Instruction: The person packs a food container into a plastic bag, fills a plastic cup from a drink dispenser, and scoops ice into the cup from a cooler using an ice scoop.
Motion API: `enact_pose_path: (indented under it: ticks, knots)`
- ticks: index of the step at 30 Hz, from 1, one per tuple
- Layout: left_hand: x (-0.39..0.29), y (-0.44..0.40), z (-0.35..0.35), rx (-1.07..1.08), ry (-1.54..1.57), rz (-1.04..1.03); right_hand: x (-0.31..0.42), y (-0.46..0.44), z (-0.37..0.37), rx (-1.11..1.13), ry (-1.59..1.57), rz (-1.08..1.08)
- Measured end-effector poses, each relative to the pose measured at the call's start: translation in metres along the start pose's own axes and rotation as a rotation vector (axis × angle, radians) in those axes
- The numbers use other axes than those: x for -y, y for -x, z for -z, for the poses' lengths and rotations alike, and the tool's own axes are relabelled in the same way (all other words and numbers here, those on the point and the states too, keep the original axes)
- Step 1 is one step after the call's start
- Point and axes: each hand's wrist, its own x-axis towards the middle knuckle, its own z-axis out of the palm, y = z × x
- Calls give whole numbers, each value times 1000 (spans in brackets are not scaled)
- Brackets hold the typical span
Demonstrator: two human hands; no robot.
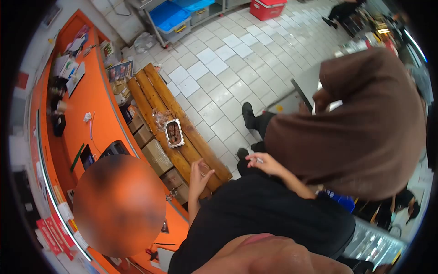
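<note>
My left hand (pixel 200 177) is raised over the near end of a slatted wooden bench (pixel 207 160), its thumb and fingers apart with nothing clearly visible between them. To its right, my right hand (pixel 267 164) has its fingers bent around a small whitish item (pixel 259 160), too small to name. A metal tray (pixel 182 139) on the bench holds brown pieces and a dark thin utensil. Beside the tray lies a crumpled clear plastic bag (pixel 159 118).
A person in a brown head covering (pixel 346 132) stands close on the right. An orange counter (pixel 102 114) runs along the left, with cardboard boxes (pixel 157 157) beside the bench. Blue-lidded bins (pixel 171 20) and a red box (pixel 267 9) are at the back.
</note>
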Motion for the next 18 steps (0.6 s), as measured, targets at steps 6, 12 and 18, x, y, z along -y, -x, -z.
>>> enact_pose_path:
  ticks: [6,12,18]
  knots:
    - [-28,-50,-88,169,12,3,-29,28,9,-92,-702,-89]
    - [-44,-104,-120,413,3,-83,-57,14,24,-247,-698,-146]
    - [-62,-155,-130,595,2,-64,-43,-19,50,-373,-557,-131]
